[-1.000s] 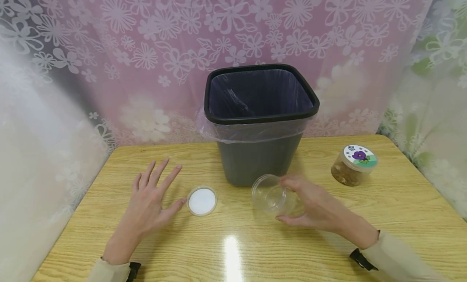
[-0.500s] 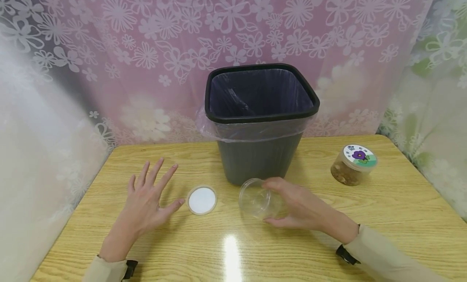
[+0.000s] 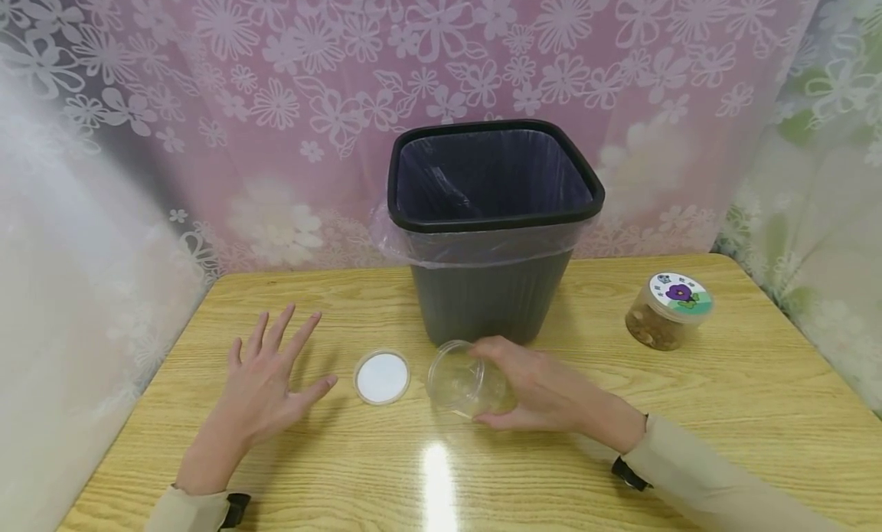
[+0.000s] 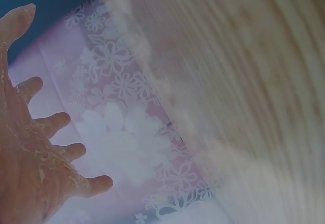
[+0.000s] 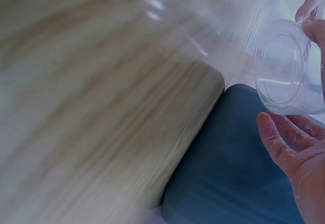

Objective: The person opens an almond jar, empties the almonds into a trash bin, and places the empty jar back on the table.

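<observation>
My right hand (image 3: 534, 386) grips a clear plastic jar (image 3: 455, 383) around its side, thumb toward me and fingers on the far side. The jar is tipped so that its round end faces left; in the right wrist view the see-through jar (image 5: 278, 74) sits between thumb and fingers. To its left, a round lid (image 3: 382, 377) with a white face and a pale rim lies flat on the table. My left hand (image 3: 258, 390), fingers spread and holding nothing, is left of the lid. Its spread fingers also show in the left wrist view, against the flowered cloth (image 4: 119, 122).
A dark grey trash bin (image 3: 492, 295) with a liner stands behind the right hand. At the right sits a lidded jar (image 3: 668, 310) of brown pieces with a purple flower label. The wooden table (image 3: 331, 471) is backed by flowered curtains (image 3: 317, 96).
My right hand has carried the clear jar left, closer to the lid. My left hand has drawn slightly left, away from the lid, which stays in place.
</observation>
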A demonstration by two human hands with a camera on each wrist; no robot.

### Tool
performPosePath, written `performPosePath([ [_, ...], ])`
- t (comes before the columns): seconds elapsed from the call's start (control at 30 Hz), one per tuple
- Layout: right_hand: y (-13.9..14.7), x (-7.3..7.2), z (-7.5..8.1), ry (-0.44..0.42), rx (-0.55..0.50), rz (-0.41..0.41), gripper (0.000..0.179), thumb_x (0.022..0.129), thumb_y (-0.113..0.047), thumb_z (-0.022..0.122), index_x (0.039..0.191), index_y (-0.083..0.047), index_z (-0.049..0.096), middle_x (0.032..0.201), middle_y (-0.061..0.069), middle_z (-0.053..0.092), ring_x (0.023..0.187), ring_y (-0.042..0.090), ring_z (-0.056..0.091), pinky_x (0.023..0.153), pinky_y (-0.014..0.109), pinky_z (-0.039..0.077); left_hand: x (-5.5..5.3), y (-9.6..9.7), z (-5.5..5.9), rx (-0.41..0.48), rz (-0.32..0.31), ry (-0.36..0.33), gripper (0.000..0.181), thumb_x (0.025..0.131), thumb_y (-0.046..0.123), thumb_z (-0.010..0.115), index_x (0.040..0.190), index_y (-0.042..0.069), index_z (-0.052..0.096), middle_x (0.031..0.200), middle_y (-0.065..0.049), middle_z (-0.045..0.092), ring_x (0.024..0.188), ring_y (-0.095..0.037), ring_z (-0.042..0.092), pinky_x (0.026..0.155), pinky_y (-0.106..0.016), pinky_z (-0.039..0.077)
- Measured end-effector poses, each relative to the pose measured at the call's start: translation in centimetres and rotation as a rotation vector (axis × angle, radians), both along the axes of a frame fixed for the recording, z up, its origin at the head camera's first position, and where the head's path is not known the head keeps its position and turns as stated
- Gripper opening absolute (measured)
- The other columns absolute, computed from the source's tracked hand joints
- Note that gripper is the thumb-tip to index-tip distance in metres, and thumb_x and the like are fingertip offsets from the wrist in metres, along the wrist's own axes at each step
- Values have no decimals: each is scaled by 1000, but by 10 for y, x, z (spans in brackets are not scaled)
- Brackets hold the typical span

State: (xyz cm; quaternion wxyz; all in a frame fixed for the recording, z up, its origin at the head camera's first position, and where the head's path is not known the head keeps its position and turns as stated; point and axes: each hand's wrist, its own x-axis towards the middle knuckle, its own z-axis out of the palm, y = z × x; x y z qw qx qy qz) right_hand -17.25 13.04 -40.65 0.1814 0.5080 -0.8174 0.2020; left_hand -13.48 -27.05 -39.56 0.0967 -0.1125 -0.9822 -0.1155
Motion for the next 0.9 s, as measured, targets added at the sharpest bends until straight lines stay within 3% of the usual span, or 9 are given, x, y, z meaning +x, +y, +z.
performPosePath([
  [0.43, -17, -2, -2, -71, 10, 11, 79, 77, -44, 85, 137, -6, 48, 127, 6, 62, 114, 14, 64, 97, 30, 57, 6, -19, 0, 12, 34, 29, 90, 90, 62, 66, 164, 36, 19, 169, -19, 21, 151, -58, 17, 102, -89, 17],
  [0.9, -39, 0, 2, -157, 94, -6, 84, 85, -47, 80, 144, -3, 41, 134, 7, 58, 115, 15, 63, 96, 31, 58, 7, -28, 1, 34, 45, 18, 90, 91, 60, 66, 164, 35, 20, 168, -23, 22, 151, -59, 13, 100, -91, 15],
])
